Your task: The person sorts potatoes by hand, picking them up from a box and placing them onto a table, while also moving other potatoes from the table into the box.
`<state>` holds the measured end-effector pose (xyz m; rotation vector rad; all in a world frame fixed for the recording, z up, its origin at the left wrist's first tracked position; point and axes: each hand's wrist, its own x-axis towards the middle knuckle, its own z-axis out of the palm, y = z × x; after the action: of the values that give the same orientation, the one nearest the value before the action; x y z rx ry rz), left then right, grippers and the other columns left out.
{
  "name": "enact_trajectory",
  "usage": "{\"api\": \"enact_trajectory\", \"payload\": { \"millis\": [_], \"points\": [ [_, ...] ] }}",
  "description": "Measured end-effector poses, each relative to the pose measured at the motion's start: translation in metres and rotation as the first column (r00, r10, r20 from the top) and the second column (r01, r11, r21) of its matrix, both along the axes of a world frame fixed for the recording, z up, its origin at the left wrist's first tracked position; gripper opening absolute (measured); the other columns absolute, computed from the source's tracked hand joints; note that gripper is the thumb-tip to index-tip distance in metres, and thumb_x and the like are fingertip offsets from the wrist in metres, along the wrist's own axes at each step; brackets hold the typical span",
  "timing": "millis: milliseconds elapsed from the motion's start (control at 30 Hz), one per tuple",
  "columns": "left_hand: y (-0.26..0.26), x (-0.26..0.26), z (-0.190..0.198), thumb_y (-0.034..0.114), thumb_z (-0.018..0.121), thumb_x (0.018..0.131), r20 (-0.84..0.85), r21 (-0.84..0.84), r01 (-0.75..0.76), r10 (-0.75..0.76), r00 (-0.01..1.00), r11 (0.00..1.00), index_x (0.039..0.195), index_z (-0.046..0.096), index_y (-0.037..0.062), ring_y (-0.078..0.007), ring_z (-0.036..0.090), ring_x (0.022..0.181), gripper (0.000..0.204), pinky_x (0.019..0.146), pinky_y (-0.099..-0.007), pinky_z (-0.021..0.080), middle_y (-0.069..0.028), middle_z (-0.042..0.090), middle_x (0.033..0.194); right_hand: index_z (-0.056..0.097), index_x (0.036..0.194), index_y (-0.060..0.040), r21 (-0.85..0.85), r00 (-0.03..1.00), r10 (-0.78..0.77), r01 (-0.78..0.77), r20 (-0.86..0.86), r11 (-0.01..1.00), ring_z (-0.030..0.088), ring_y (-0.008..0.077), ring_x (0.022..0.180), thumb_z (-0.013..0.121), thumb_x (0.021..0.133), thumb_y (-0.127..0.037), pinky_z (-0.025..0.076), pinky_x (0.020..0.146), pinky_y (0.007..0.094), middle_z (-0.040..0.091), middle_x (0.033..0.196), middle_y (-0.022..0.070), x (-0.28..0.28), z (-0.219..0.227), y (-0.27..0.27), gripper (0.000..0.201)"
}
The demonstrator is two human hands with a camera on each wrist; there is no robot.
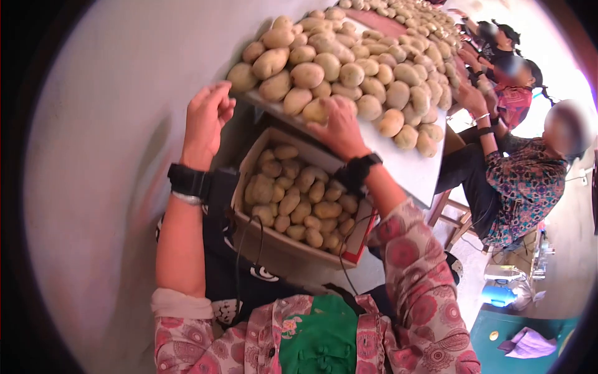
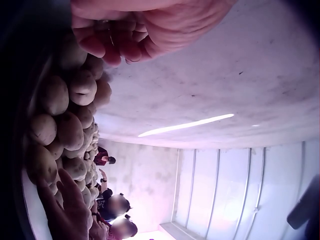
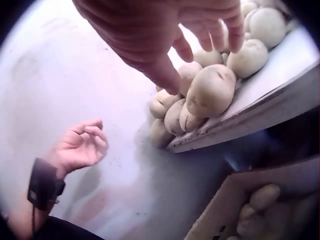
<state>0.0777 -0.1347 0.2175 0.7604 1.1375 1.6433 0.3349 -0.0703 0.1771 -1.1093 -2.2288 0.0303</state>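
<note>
A heap of potatoes [image 1: 349, 75] covers the white tabletop [image 1: 408, 165]. At the heap's front edge, my right hand [image 1: 341, 128] reaches over a potato [image 1: 316, 111], thumb and fingers spread. In the right wrist view those fingers [image 3: 186, 50] hang apart above a large potato [image 3: 212, 91] near the table's edge, not curled round it. My left hand [image 1: 208, 121] hovers by the heap's left corner, beside the wall, its fingers loosely curled. Nothing shows inside it in the left wrist view. Below the table edge, an open cardboard box [image 1: 246, 174] holds more potatoes [image 1: 299, 199].
A pale wall [image 1: 124, 112] runs close along my left side. Several people sit along the table's right side, the nearest in a patterned shirt [image 1: 523, 181]. A wooden stool [image 1: 458, 215] stands at the right, and a green surface [image 1: 498, 333] with a purple cloth [image 1: 529, 343] lies lower right.
</note>
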Motion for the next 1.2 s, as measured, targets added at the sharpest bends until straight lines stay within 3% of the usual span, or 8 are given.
{"api": "enact_trajectory", "payload": {
  "millis": [367, 467, 600, 667, 733, 833, 1033, 1200],
  "points": [
    [-0.004, -0.006, -0.003, 0.018, 0.059, 0.089, -0.005, 0.062, 0.017, -0.017, 1.0, 0.998, 0.101, 0.06, 0.0059, -0.0083, 0.055, 0.077, 0.017, 0.067, -0.0205, 0.046, 0.0038, 0.05, 0.074, 0.051, 0.102, -0.0072, -0.078, 0.968, -0.144, 0.163, 0.205, 0.984, 0.052, 0.0339, 0.098, 0.073, 0.065, -0.024, 0.044, 0.084, 0.043, 0.055, 0.099, 0.0164, -0.006, -0.004, -0.017, 0.046],
    [-0.004, -0.005, -0.005, 0.018, 0.059, 0.089, -0.002, 0.053, 0.022, -0.022, 1.0, 0.998, 0.102, 0.06, 0.006, -0.0086, 0.055, 0.077, 0.017, 0.067, -0.0208, 0.046, 0.0039, 0.051, 0.074, 0.051, 0.104, -0.0065, -0.088, 0.99, -0.037, 0.049, 0.135, 0.995, 0.052, 0.0354, 0.097, 0.072, 0.066, -0.023, 0.044, 0.084, 0.0425, 0.055, 0.099, 0.0178, 0.012, 0.0, -0.031, 0.047],
    [-0.003, -0.001, -0.008, 0.017, 0.059, 0.089, -0.016, 0.038, 0.006, -0.005, 1.0, 0.999, 0.102, 0.06, 0.0059, -0.0089, 0.055, 0.077, 0.017, 0.067, -0.021, 0.046, 0.0036, 0.051, 0.074, 0.048, 0.119, -0.007, -0.408, 0.997, 0.034, -0.058, -0.065, 0.911, 0.053, 0.0348, 0.106, 0.065, 0.072, -0.018, 0.046, 0.087, 0.0404, 0.057, 0.111, 0.0195, 0.05, 0.009, -0.069, 0.051],
    [-0.006, -0.003, -0.007, 0.017, 0.06, 0.089, -0.01, 0.05, 0.014, -0.014, 1.0, 0.999, 0.102, 0.06, 0.0061, -0.0089, 0.055, 0.077, 0.017, 0.067, -0.021, 0.046, 0.0037, 0.051, 0.074, 0.043, 0.128, -0.0088, -0.744, 0.731, -0.285, -0.432, -0.62, 0.51, 0.053, 0.0322, 0.113, 0.063, 0.078, -0.021, 0.048, 0.088, 0.0401, 0.054, 0.123, 0.0171, 0.077, 0.002, -0.099, 0.055],
    [-0.005, -0.003, -0.006, 0.017, 0.06, 0.089, -0.01, 0.044, 0.01, -0.01, 1.0, 0.999, 0.102, 0.06, 0.0061, -0.009, 0.055, 0.077, 0.017, 0.067, -0.0211, 0.046, 0.0037, 0.051, 0.074, 0.037, 0.135, -0.0096, -0.501, 0.284, -0.484, -0.763, -0.827, 0.408, 0.053, 0.0302, 0.114, 0.062, 0.083, -0.024, 0.05, 0.087, 0.0391, 0.049, 0.129, 0.0144, 0.102, -0.009, -0.131, 0.059],
    [-0.004, 0.001, -0.008, 0.017, 0.06, 0.089, -0.023, 0.028, 0.022, -0.022, 1.0, 0.999, 0.102, 0.06, 0.006, -0.009, 0.055, 0.077, 0.017, 0.067, -0.0211, 0.046, 0.0038, 0.051, 0.074, 0.033, 0.137, -0.0085, -0.423, 0.063, -0.67, -0.818, -0.739, 0.389, 0.054, 0.032, 0.112, 0.063, 0.084, -0.027, 0.051, 0.085, 0.0389, 0.046, 0.131, 0.0153, 0.146, -0.04, -0.167, 0.064],
    [-0.002, 0.009, -0.006, 0.016, 0.059, 0.089, -0.039, -0.019, 0.005, -0.006, 0.999, 1.0, 0.101, 0.06, 0.0059, -0.0084, 0.055, 0.075, 0.016, 0.067, -0.0205, 0.045, 0.0041, 0.05, 0.073, 0.044, 0.131, -0.0059, -0.689, 0.299, -0.726, -0.65, -0.62, 0.32, 0.059, 0.0261, 0.104, 0.064, 0.085, -0.026, 0.052, 0.084, 0.0339, 0.055, 0.12, 0.0138, 0.167, -0.099, -0.191, 0.054],
    [-0.001, 0.01, -0.004, 0.017, 0.059, 0.089, -0.032, -0.029, 0.006, -0.007, 0.999, 1.0, 0.101, 0.06, 0.0064, -0.0082, 0.054, 0.075, 0.016, 0.066, -0.0205, 0.045, 0.0043, 0.05, 0.072, 0.057, 0.114, -0.0012, -0.823, 0.495, -0.665, -0.425, -0.559, 0.376, 0.061, 0.0143, 0.091, 0.069, 0.082, -0.018, 0.051, 0.081, 0.027, 0.064, 0.102, 0.0058, 0.103, -0.107, -0.176, 0.038]
  ]
}}
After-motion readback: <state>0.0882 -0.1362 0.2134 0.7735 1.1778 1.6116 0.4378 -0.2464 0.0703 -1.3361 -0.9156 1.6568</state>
